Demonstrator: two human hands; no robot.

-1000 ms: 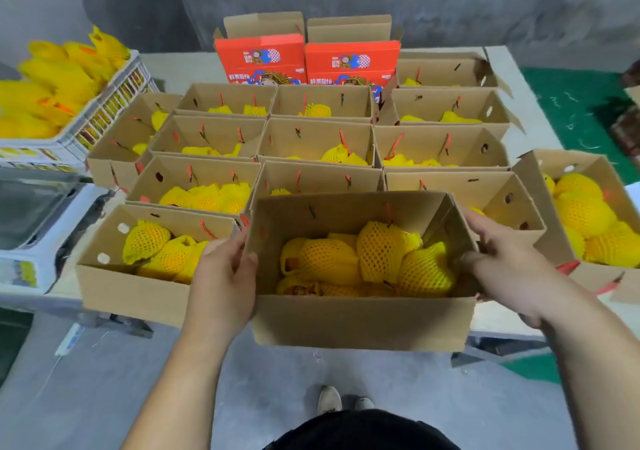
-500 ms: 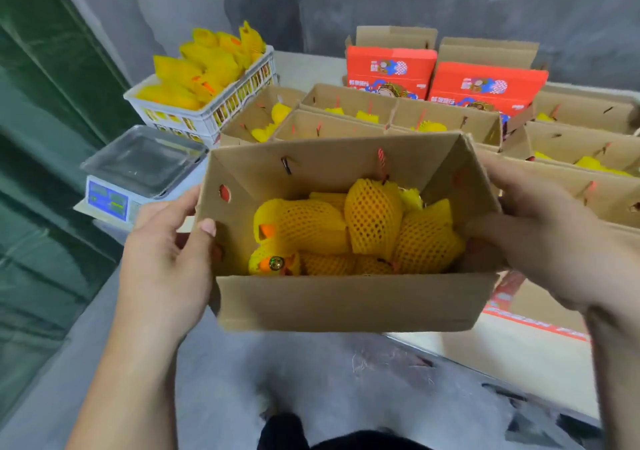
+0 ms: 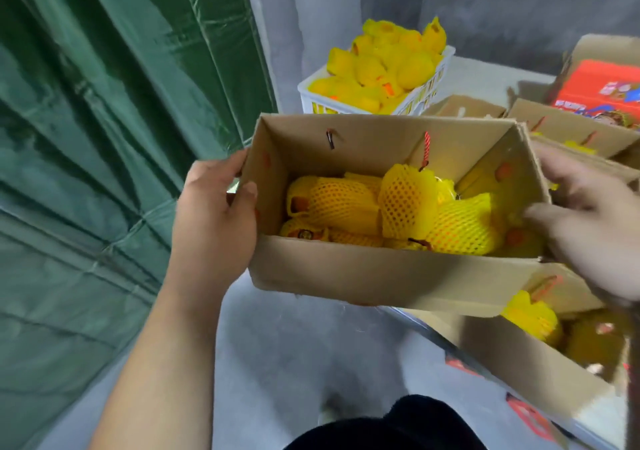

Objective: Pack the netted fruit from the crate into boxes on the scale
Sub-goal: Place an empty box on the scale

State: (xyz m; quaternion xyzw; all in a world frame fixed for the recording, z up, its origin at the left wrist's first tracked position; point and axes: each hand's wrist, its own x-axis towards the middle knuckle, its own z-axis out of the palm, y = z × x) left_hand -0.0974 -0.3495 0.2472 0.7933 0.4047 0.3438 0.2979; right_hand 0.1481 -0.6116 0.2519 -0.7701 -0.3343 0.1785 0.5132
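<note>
I hold an open cardboard box (image 3: 374, 276) in the air between both hands. Several fruits in yellow foam net (image 3: 405, 203) lie inside it. My left hand (image 3: 214, 221) grips the box's left end wall, thumb on the rim. My right hand (image 3: 588, 228) grips the right end, fingers curled over the wall. Behind the box stands the white plastic crate (image 3: 429, 89), heaped with netted yellow fruit (image 3: 384, 65). The scale is hidden behind the box.
A green tarpaulin (image 3: 104, 138) hangs on the left. On the table to the right stand more open cardboard boxes (image 3: 540, 363) with netted fruit and a red printed box (image 3: 602, 86). Grey floor (image 3: 294, 356) lies below, with my dark clothing at the bottom edge.
I have carried the box to the left, away from the rows of boxes and toward the crate. The view has swung left, and the scale has gone out of sight behind the box.
</note>
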